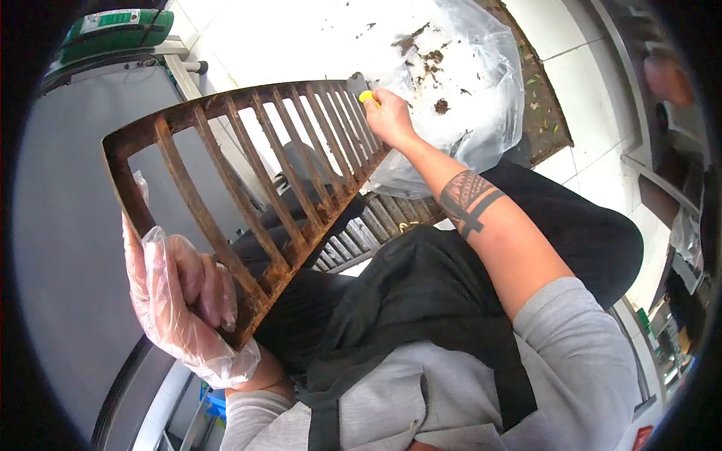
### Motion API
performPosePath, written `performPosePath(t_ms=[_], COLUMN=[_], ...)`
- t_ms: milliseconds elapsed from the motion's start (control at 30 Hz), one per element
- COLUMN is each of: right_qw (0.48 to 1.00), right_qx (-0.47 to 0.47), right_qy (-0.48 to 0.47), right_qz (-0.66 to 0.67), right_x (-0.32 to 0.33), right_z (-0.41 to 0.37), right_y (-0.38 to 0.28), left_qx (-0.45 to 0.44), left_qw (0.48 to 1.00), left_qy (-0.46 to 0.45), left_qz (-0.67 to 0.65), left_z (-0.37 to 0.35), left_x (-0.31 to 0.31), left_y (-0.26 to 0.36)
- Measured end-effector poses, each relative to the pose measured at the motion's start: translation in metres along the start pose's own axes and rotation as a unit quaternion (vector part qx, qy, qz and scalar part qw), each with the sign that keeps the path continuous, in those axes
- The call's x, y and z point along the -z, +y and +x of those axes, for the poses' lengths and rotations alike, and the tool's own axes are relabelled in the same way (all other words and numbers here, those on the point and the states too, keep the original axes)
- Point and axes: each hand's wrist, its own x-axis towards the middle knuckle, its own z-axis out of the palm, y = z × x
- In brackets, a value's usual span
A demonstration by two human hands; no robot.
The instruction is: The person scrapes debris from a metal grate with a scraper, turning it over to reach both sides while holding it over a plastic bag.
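Note:
A long brown slatted metal grate (259, 143) with rust-like residue is held up at a tilt across the view. Wrapped round its near left end is my left hand (188, 293), in a clear plastic glove. My right hand (389, 116), bare, is closed on a scraper with a yellow handle (367, 97). The scraper's grey blade (355, 83) rests at the grate's far end. Beyond the grate lies a clear plastic bag (481, 83) with dark scraps on it.
A second slatted grate (376, 225) is low down between my legs. A grey panel (75, 173) on a metal frame stands at the left, below a green cylinder (120, 34). A brown mat (545, 113) lies on the white tiles (553, 26) behind the bag.

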Motion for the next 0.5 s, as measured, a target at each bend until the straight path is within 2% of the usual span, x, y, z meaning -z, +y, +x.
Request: performPosePath(t_ms=[133,233,367,433,467,500], right_qw=[1.0,1.0,0.999,0.992,0.992,0.98], right_qx=[0.019,0.022,0.026,0.126,0.126,0.196], right_qy=[0.006,-0.008,0.011,-0.012,-0.011,-0.002], right_qz=[-0.006,-0.004,0.02,-0.023,-0.023,-0.023], right_x=[-0.011,-0.009,-0.013,-0.008,-0.003,0.005], right_z=[0.001,0.0,0.005,0.012,0.016,0.021], right_y=[0.012,0.012,0.016,0.021,0.024,0.028], left_qx=[0.004,-0.011,-0.017,-0.013,-0.013,-0.013], left_qw=[0.999,1.0,1.0,1.0,1.0,0.999], left_qy=[0.035,-0.007,-0.015,-0.017,-0.017,-0.03], left_qz=[0.015,0.008,-0.002,0.0,0.001,-0.007], left_z=[-0.001,0.001,0.0,0.0,0.0,0.001], left_x=[-0.003,0.001,-0.001,-0.001,0.0,0.0], left_y=[0.002,0.0,-0.002,-0.001,-0.001,-0.002])
